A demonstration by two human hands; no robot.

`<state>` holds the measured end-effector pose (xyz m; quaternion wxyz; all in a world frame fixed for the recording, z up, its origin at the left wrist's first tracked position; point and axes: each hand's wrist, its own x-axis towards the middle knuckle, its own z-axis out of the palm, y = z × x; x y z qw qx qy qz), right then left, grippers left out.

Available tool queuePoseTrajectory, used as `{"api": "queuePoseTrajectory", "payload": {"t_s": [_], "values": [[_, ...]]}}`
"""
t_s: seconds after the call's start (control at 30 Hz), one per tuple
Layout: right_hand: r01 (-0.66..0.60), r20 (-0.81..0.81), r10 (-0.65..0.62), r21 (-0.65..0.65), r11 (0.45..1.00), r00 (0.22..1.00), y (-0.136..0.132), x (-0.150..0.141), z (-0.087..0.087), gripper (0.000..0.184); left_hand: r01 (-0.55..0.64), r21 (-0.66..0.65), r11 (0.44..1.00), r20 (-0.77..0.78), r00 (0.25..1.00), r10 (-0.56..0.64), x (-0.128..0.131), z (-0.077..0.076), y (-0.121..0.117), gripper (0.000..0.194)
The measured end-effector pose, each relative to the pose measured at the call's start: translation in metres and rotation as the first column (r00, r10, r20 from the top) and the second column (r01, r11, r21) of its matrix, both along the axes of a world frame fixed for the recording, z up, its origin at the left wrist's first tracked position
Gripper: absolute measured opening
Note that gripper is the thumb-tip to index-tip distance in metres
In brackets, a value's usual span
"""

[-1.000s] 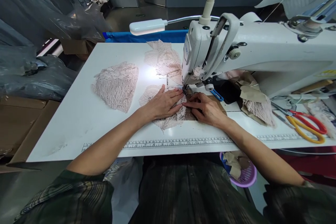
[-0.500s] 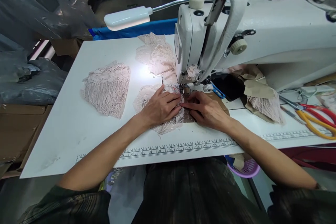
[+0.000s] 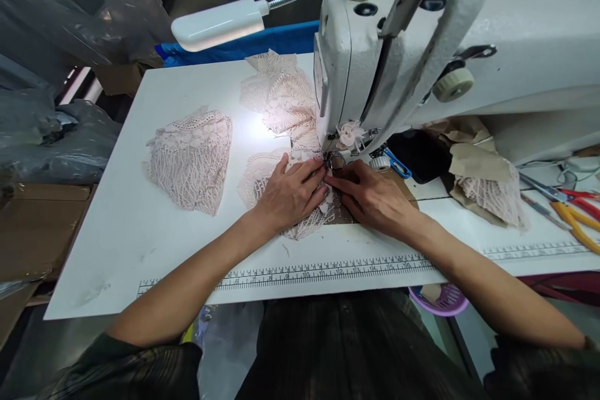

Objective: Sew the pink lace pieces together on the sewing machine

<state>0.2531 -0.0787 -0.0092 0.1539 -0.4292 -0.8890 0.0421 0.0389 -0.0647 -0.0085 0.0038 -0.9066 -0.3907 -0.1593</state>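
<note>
Hands, two: left hand (image 3: 293, 197), open, palm down on one lace piece (image 3: 307, 225) at the needle end of one sewing machine (image 3: 347, 62); right hand (image 3: 372, 194), fingers bent at the lace piece's right edge, grip or none cannot be told. Further lace, left: one heap (image 3: 192, 162). Lamp (image 3: 218, 24), white: one. Basket (image 3: 443, 304), purple: one.

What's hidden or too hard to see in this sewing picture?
In the head view:
Lace under the left hand: covered by that hand.
Sewing machine: right end cut off by the picture's right edge.
Scissors: handles cut off by the right edge.
Purple basket: partly hidden by the table.
</note>
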Motion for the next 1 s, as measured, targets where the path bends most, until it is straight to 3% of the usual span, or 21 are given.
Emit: {"api": "queuePoseTrajectory", "payload": {"t_s": [0.27, 0.4, 0.5, 0.6, 0.7, 0.87, 1.0], "values": [[0.059, 0.101, -0.055, -0.037, 0.998, 0.993, 0.006, -0.006, 0.007, 0.041, -0.101, 0.01, 0.995, 0.03, 0.994, 0.101, 0.008, -0.003, -0.003, 0.036], [0.083, -0.036, -0.086, -0.069, 0.994, 0.996, 0.006, 0.001, 0.001, 0.04, -0.088, 0.041, 0.995, 0.052, 0.995, 0.085, 0.001, -0.004, 0.003, 0.039], [0.079, -0.298, -0.129, -0.174, 0.982, 0.946, 0.009, 0.013, -0.003, 0.037, -0.016, 0.127, 0.992, 0.137, 0.991, -0.001, -0.01, -0.001, 0.011, 0.04], [0.112, -0.461, -0.22, -0.251, 0.962, 0.86, 0.012, 0.022, -0.005, 0.03, 0.172, 0.127, 0.977, 0.242, 0.95, -0.199, -0.016, 0.003, 0.013, 0.027], [0.135, -0.475, -0.26, -0.281, 0.95, 0.841, 0.012, 0.022, -0.004, 0.022, 0.352, 0.047, 0.935, 0.251, 0.902, -0.352, -0.015, 0.005, 0.008, 0.024], [0.154, -0.441, -0.271, -0.283, 0.947, 0.856, 0.007, 0.016, 0.004, 0.023, 0.374, -0.053, 0.926, 0.204, 0.912, -0.357, -0.017, 0.011, 0.002, 0.026], [0.11, -0.42, -0.211, -0.25, 0.962, 0.883, 0.006, 0.015, 0.005, 0.031, 0.388, -0.089, 0.917, 0.269, 0.896, -0.353, -0.021, 0.014, 0.005, 0.021]]}}
